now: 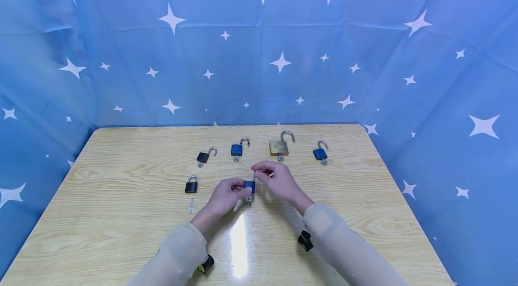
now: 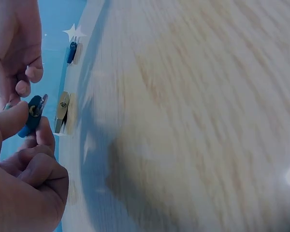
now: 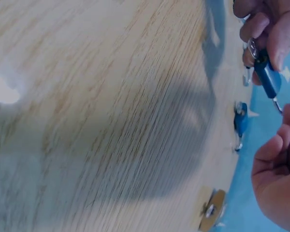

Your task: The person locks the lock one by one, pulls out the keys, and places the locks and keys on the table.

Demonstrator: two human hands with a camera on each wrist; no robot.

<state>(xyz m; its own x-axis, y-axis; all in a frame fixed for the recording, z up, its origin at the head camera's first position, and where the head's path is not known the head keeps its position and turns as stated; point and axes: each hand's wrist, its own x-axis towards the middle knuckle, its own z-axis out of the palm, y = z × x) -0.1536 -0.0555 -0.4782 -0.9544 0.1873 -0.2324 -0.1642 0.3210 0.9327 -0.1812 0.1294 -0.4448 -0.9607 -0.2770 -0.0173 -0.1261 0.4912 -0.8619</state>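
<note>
Between the thumb and fingers of my left hand (image 1: 225,197) is the body of a blue padlock (image 1: 249,186), held above the table. A key (image 1: 248,198) sticks out of its keyhole, toward me. My right hand (image 1: 280,180) pinches the padlock's metal shackle at the far end. In the right wrist view the shackle's free end shows out of the body (image 3: 268,79), at the right fingertips. The left wrist view shows the keyhole side of the padlock (image 2: 33,116) by the left thumb.
A black padlock (image 1: 191,186) with its shackle down lies at left, a loose key (image 1: 191,207) below it. Farther back lie a black padlock (image 1: 203,157), a blue one (image 1: 236,150), a brass one (image 1: 278,148) and another blue one (image 1: 320,154), all with raised shackles and inserted keys.
</note>
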